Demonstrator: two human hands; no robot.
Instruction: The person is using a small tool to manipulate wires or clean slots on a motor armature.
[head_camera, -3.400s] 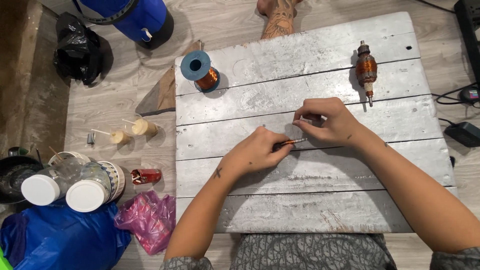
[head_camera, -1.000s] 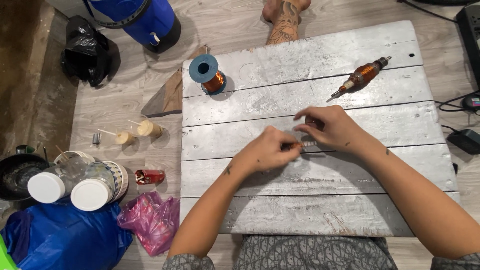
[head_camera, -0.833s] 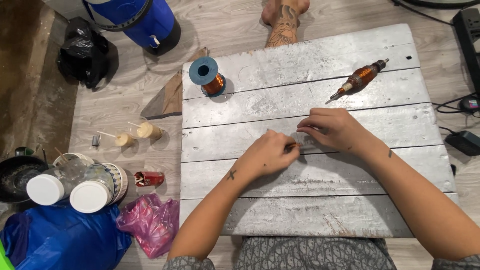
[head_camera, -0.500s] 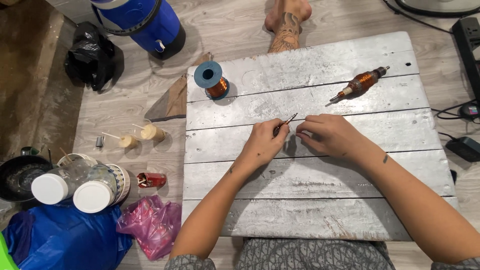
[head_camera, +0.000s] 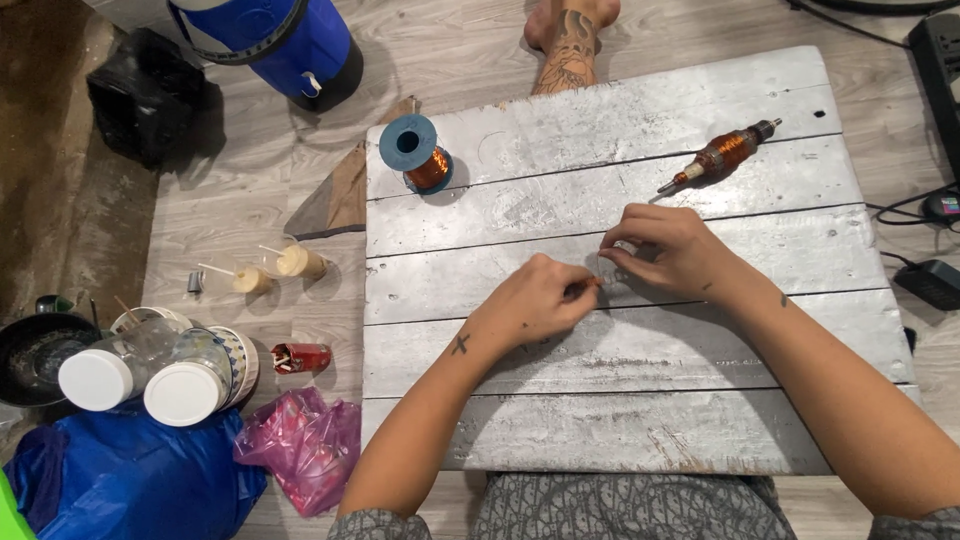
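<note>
A whitewashed plank board (head_camera: 620, 440) is laid across the person's lap, with wood flooring (head_camera: 250, 230) visible around it. At the far left corner of the board a spool of copper wire (head_camera: 415, 152) with a blue flange is stood on end; toward the far right a copper-wound armature on a shaft (head_camera: 722, 155) is laid at a slant. On the floor to the left, a blue drum (head_camera: 270, 40), a black bag (head_camera: 140, 95), two white-lidded jars (head_camera: 140, 380), a pink bag (head_camera: 300, 445) and a small red object (head_camera: 300, 357) are noted.

Change recorded: half a second earlier the hands were held slightly apart, with a thin stick-like piece raised from the left fingers. They have since been brought back together at mid-board, and the piece has been lowered toward the surface. The armature is found untouched, lying as it lay a second ago. It is judged that fine fingertip work on a small part is being resumed rather than finished.

Pose: the left hand (head_camera: 535, 305) is rested on the board, fingers curled and pinched on a slender brownish piece (head_camera: 590, 284) whose tip shows at the fingertips. The right hand (head_camera: 665, 250) is arched just beyond it, thumb and forefinger closed together on something too small to be identified. Both forearms are extended from the near edge.
</note>
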